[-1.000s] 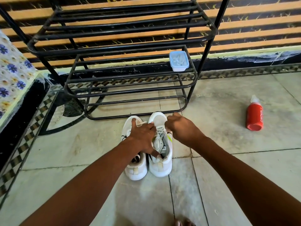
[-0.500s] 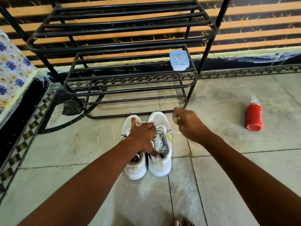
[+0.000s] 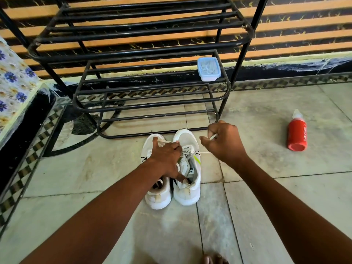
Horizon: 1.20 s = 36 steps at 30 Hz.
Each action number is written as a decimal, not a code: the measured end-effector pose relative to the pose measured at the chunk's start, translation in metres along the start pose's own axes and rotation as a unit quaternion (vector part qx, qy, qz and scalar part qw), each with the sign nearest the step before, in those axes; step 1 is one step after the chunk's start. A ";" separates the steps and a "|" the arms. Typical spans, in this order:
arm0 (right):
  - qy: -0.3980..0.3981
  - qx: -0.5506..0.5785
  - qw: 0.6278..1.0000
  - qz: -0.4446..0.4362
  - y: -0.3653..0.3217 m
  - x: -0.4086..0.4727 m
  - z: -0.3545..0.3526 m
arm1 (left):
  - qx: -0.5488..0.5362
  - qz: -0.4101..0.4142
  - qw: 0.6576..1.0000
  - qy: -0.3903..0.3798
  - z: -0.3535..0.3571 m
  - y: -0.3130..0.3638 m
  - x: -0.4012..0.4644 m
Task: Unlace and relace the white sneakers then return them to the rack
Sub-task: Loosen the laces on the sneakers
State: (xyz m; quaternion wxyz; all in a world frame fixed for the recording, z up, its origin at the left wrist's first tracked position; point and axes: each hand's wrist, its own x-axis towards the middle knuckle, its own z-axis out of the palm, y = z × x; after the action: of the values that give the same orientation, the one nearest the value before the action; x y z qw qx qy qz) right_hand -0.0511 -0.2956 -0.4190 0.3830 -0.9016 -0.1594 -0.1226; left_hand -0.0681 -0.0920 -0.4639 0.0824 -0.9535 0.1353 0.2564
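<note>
The two white sneakers (image 3: 172, 172) sit side by side on the tiled floor (image 3: 266, 197), toes pointing at the foot of the black metal rack (image 3: 144, 44), heels toward the person. The right-hand sneaker (image 3: 187, 168) of the pair has its laces loosened across the tongue, and a white lace (image 3: 204, 153) runs out from its eyelets to the right. The right hand (image 3: 223, 142) is held just to the right of that shoe's toe, above the floor, fingers curled in with the lace end pinched between thumb and fingers; a short bit of white shows poking out of the fist. The left hand (image 3: 167, 157) rests across both shoes, palm down, fingers spread over the laces near the toes and the thumb reaching back into the opening of the right-hand shoe, pressing it in place rather than closing round anything. The left-hand sneaker (image 3: 156, 185) lies mostly under that hand and forearm, so its lacing cannot be judged. On the rack's lower shelf, at the right end, stands a small clear plastic container (image 3: 209, 69) with a blue rim. Well off to the right a red bottle (image 3: 297, 133) with a pale cap lies on the floor. A flower-patterned cloth (image 3: 13, 80) shows at the left edge, and striped wall panelling (image 3: 304, 31) runs behind the rack.
</note>
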 end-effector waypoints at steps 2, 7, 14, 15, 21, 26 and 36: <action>0.002 -0.007 1.000 -0.007 -0.001 -0.005 0.004 | -0.004 0.000 1.000 0.000 0.001 0.000 0.000; 0.026 0.006 0.997 -0.068 -0.001 -0.008 0.007 | -0.009 0.004 1.000 0.010 0.002 -0.001 -0.001; 0.058 0.040 0.992 -0.103 -0.003 -0.013 0.013 | -0.016 0.002 1.000 0.007 0.002 -0.003 0.000; 0.064 0.043 0.993 -0.092 -0.002 -0.014 0.014 | -0.019 0.003 1.000 0.007 0.002 -0.003 -0.001; 0.075 0.046 0.992 -0.086 -0.006 -0.023 0.016 | -0.025 0.007 1.000 0.008 0.002 -0.005 -0.001; 0.012 -0.010 0.998 -0.067 0.012 -0.025 0.016 | -0.028 0.006 1.000 0.006 0.009 0.001 -0.005; 0.080 -0.070 0.994 -0.001 0.051 -0.020 -0.008 | -0.003 0.022 0.995 0.101 0.022 -0.002 -0.004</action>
State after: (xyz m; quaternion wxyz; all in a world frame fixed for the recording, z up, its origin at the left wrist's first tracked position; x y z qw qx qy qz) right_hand -0.0507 -0.3385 -0.4537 0.3302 -0.9134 -0.1199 -0.2058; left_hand -0.0809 -0.0842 -0.4807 0.0594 -0.9716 0.1628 0.1610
